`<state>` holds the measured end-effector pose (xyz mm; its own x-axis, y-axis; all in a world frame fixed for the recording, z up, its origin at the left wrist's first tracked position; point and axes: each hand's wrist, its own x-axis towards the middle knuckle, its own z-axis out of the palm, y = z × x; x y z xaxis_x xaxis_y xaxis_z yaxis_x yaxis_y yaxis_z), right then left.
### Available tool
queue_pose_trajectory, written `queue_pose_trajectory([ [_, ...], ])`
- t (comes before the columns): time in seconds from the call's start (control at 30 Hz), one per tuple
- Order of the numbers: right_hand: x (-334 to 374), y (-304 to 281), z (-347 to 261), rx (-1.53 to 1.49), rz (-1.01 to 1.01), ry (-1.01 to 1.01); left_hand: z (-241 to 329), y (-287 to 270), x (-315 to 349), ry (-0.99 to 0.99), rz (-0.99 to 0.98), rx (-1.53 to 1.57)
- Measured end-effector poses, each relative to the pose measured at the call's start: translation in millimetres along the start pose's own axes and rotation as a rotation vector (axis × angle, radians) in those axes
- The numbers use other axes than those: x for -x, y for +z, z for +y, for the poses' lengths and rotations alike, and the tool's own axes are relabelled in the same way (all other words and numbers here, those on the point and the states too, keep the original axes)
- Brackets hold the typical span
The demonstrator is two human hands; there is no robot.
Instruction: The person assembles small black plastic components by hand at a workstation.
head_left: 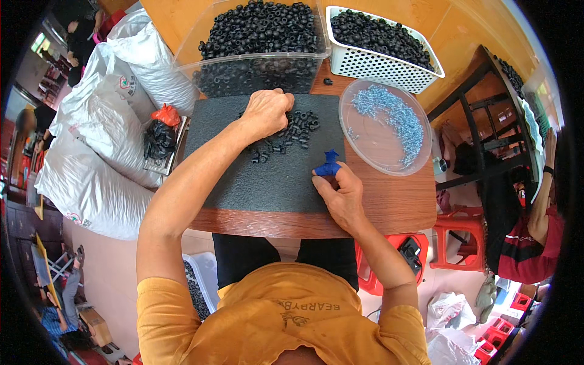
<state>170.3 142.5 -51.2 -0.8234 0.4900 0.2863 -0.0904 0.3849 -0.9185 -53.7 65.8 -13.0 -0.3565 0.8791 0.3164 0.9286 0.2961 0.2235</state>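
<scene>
My left hand (267,115) is closed above the dark grey mat (243,191), at the left edge of a loose pile of small black ring-shaped parts (302,129). Its fingertips are turned away, so what they hold, if anything, is hidden. Near the mat's right edge, my right hand (344,194) is closed too, thumb against curled fingers. A dark blue wrap (328,168), like tape or cloth, sits round its index finger with loose ends sticking up. Any small part in that pinch cannot be made out. Beyond it lies a round clear plastic tray (426,143) with tiny light-blue pieces (389,115).
A clear bin (255,58) and a white perforated basket (383,64), both full of black parts, stand at the table's back. White sacks (100,201) crowd the left. Red stools (459,240) stand to the right, where another person's arm (541,201) shows.
</scene>
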Motion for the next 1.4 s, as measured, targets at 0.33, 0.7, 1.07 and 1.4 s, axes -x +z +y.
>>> queue_pose_trajectory([
  [0.33, 1, 0, 2, 0.028, 0.002, -0.027, -1, 10, 6, 0.084, 0.010, -0.194],
  [0.7, 2, 4, -3, -0.328, 0.064, 0.209, 70, -33, 109, -0.478, 0.203, 1.006],
  [1.07, 11, 10, -16, -0.372, 0.106, 0.281, 84, -10, 139, 0.197, 0.146, -0.190],
  [1.4, 16, 12, -41, -0.479, 0.124, 0.334, 91, -26, 145, -0.703, 0.147, 1.437],
])
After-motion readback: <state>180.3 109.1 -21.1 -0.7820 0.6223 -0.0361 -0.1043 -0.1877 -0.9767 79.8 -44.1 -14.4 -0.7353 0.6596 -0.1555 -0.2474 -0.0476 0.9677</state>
